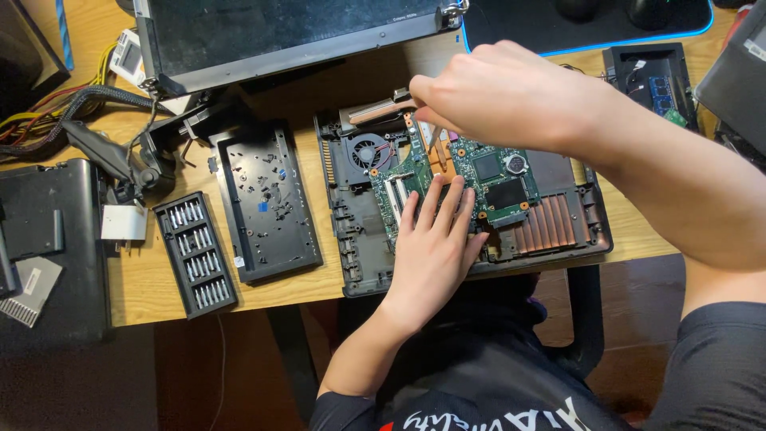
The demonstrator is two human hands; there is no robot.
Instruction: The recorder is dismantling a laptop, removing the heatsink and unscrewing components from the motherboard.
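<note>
An opened laptop base (355, 239) lies on the wooden desk with its green circuit board (487, 172), round fan (369, 151) and copper heat pipes (440, 156) bared. My left hand (435, 247) rests flat on the board's front part, fingers together and pointing away from me. My right hand (503, 96) hovers over the back of the base, its fingers pinched on a small dark part at the copper heat sink's (375, 112) end; what exactly it grips is hidden by the fingers.
A black bottom cover (267, 199) lies left of the base, and a case of screwdriver bits (194, 253) left of that. A detached screen panel (279, 32) sits at the back. Cables (48, 120), a white plug (124, 223) and a small tray (650, 72) ring the desk.
</note>
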